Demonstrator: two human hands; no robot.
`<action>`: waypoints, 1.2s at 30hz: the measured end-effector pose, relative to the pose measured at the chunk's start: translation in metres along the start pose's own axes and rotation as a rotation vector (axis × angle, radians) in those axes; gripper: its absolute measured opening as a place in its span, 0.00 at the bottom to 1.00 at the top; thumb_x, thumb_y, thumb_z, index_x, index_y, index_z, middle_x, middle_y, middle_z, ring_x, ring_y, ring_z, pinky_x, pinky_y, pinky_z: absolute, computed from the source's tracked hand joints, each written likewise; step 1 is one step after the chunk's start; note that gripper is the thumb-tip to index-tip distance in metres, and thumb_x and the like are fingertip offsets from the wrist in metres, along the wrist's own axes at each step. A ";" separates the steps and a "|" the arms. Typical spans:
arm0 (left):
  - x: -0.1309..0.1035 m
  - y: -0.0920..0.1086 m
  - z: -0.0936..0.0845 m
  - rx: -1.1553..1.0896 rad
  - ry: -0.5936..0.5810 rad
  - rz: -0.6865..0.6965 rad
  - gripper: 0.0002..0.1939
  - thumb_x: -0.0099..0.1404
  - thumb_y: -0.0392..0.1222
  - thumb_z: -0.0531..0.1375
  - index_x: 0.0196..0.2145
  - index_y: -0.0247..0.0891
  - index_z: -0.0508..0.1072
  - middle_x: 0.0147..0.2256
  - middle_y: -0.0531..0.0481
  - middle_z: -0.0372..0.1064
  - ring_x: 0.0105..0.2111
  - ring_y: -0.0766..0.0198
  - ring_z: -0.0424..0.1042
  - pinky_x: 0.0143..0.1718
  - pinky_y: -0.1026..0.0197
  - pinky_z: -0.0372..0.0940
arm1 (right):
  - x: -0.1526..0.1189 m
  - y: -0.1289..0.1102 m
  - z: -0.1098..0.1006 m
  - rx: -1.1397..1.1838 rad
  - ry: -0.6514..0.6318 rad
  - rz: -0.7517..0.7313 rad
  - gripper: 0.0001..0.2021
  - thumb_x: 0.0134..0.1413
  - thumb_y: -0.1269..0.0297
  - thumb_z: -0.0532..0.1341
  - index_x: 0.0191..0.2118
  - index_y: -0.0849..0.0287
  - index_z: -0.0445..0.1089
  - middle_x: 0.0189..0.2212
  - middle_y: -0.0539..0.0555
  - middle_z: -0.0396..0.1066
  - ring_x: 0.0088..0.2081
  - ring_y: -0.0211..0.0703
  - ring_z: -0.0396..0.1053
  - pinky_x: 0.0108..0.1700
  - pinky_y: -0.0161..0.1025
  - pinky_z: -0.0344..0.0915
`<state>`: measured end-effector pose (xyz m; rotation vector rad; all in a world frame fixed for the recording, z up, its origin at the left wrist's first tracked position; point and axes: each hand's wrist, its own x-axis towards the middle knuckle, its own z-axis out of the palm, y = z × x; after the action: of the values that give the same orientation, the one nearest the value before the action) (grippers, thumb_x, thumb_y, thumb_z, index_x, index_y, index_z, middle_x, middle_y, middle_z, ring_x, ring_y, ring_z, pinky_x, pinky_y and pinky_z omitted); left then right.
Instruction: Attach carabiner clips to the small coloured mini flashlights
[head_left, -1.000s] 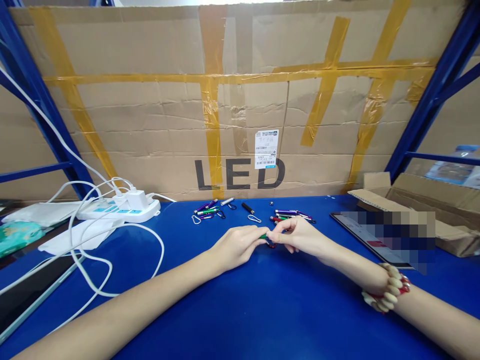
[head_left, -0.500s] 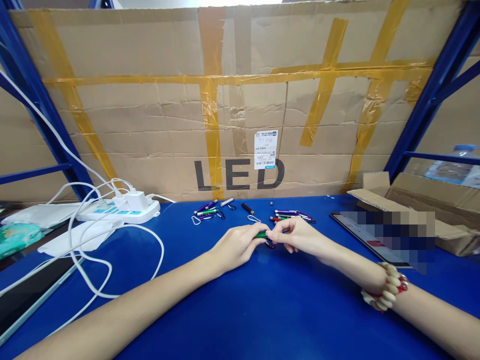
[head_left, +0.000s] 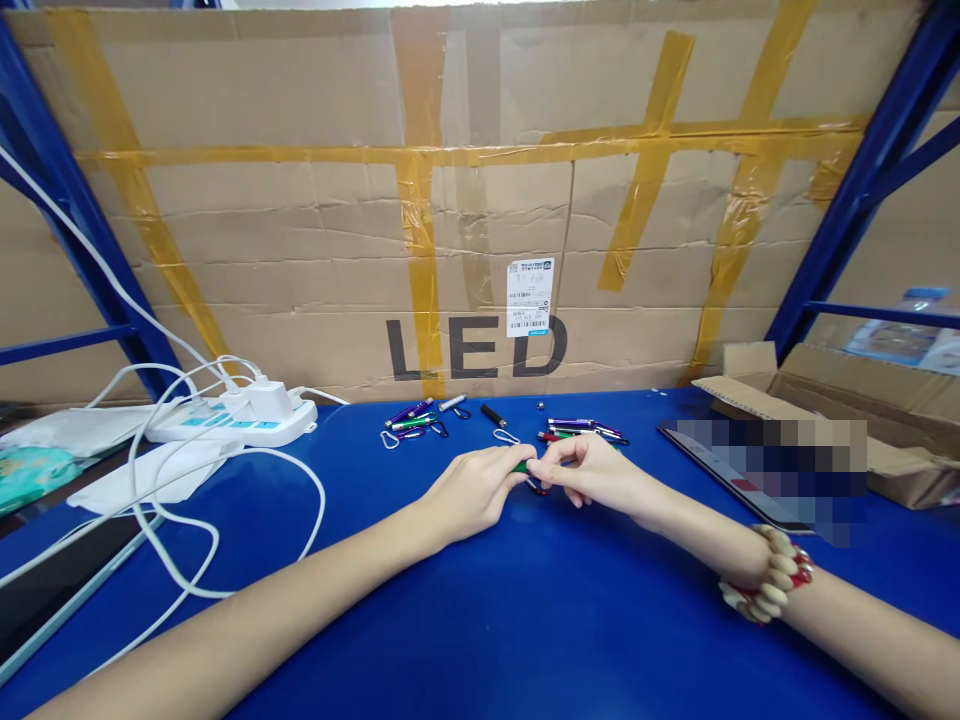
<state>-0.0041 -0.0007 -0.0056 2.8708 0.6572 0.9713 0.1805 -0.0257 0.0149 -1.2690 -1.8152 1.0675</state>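
Observation:
Between both hands, above the blue table [head_left: 495, 620], is a small green metal tube [head_left: 521, 466] that looks like a keychain flashlight. My left hand [head_left: 469, 495] pinches its left part between thumb and fingers, hiding most of it. The thumb and forefinger of my right hand [head_left: 592, 470] close on its right end. A dark red carabiner clip [head_left: 538, 487] hangs under the right fingertips. Just behind my right hand lies a pile of similar tubes [head_left: 581, 425], purple, red and green. Farther back rest a black tube [head_left: 493, 415] with a pale clip and a silver tube [head_left: 452, 403].
More coloured tubes with clips [head_left: 412, 420] lie back left. White cables [head_left: 217, 530] loop from a power strip [head_left: 262, 430] at left. A tablet-like device [head_left: 720, 475] and an open carton [head_left: 840, 400] are at right. A large cardboard box [head_left: 322, 260] walls off the back.
Both hands keep their hold on the green tube. The fingertips sit slightly closer together, and a little less of the tube shows. The whole view has shifted slightly.

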 end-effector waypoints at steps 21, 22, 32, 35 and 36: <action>0.002 0.003 -0.003 0.018 -0.100 -0.172 0.11 0.67 0.37 0.46 0.46 0.40 0.61 0.42 0.48 0.69 0.40 0.61 0.69 0.40 0.60 0.64 | -0.003 0.006 -0.005 -0.714 0.328 -0.559 0.10 0.50 0.54 0.59 0.32 0.54 0.72 0.28 0.48 0.73 0.25 0.33 0.67 0.27 0.30 0.58; 0.002 0.003 -0.002 0.025 -0.098 -0.171 0.11 0.67 0.37 0.46 0.46 0.40 0.61 0.42 0.48 0.69 0.41 0.61 0.69 0.40 0.60 0.64 | -0.003 0.007 -0.005 -0.746 0.326 -0.592 0.10 0.51 0.55 0.59 0.33 0.54 0.72 0.29 0.48 0.73 0.26 0.33 0.67 0.28 0.30 0.58; 0.001 0.003 -0.002 0.021 -0.098 -0.146 0.10 0.67 0.37 0.46 0.45 0.40 0.60 0.42 0.49 0.68 0.41 0.60 0.69 0.40 0.60 0.64 | -0.004 0.007 -0.008 -0.831 0.312 -0.678 0.10 0.55 0.57 0.56 0.33 0.52 0.74 0.31 0.48 0.73 0.35 0.36 0.70 0.33 0.30 0.61; 0.002 0.003 -0.003 0.010 -0.099 -0.141 0.10 0.67 0.37 0.46 0.44 0.40 0.60 0.41 0.48 0.68 0.40 0.60 0.69 0.39 0.60 0.64 | -0.004 0.007 -0.008 -0.839 0.322 -0.693 0.10 0.55 0.57 0.56 0.33 0.51 0.74 0.31 0.48 0.73 0.36 0.36 0.70 0.33 0.30 0.61; 0.002 0.004 -0.003 0.004 -0.098 -0.137 0.09 0.67 0.37 0.46 0.44 0.40 0.61 0.41 0.48 0.68 0.39 0.60 0.69 0.39 0.60 0.64 | -0.004 0.007 -0.008 -0.844 0.323 -0.694 0.10 0.55 0.57 0.56 0.33 0.51 0.74 0.31 0.48 0.73 0.36 0.36 0.70 0.33 0.30 0.61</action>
<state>-0.0035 -0.0035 -0.0013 2.8112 0.8346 0.8062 0.1922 -0.0263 0.0118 -0.9879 -2.2450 -0.3080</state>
